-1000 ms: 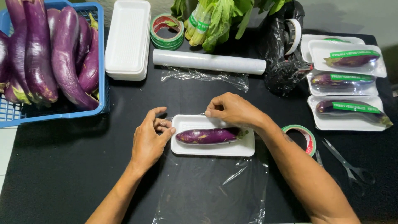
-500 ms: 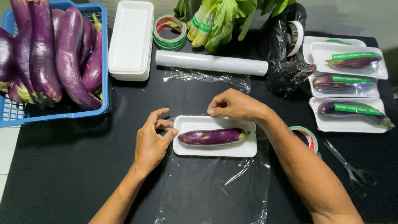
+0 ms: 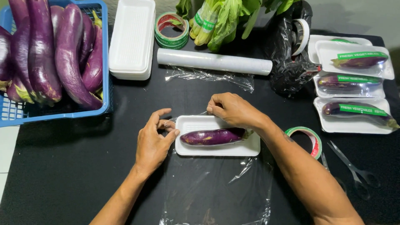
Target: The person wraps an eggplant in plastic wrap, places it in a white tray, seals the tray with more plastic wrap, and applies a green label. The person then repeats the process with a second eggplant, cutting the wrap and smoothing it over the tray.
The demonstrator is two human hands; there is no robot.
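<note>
A small purple eggplant (image 3: 213,136) lies in a white foam tray (image 3: 200,124) at the middle of the black table. The tray rests on the far end of a clear sheet of cling film (image 3: 216,191) that spreads toward me. My left hand (image 3: 153,139) pinches the film's corner at the tray's left end. My right hand (image 3: 232,109) pinches the film's edge over the tray's far rim.
A blue basket (image 3: 105,62) of long eggplants stands far left beside a stack of white trays (image 3: 132,39). A cling film roll (image 3: 214,61), tape rolls (image 3: 171,30), leafy greens (image 3: 221,21) and a black bag (image 3: 287,62) lie behind. Wrapped eggplant trays (image 3: 354,87), another tape roll (image 3: 306,139) and scissors (image 3: 354,168) sit right.
Both hands stay pinching the film at the tray; they and the tray sit slightly nearer to me in the view. The eggplant has not shifted in the tray.
</note>
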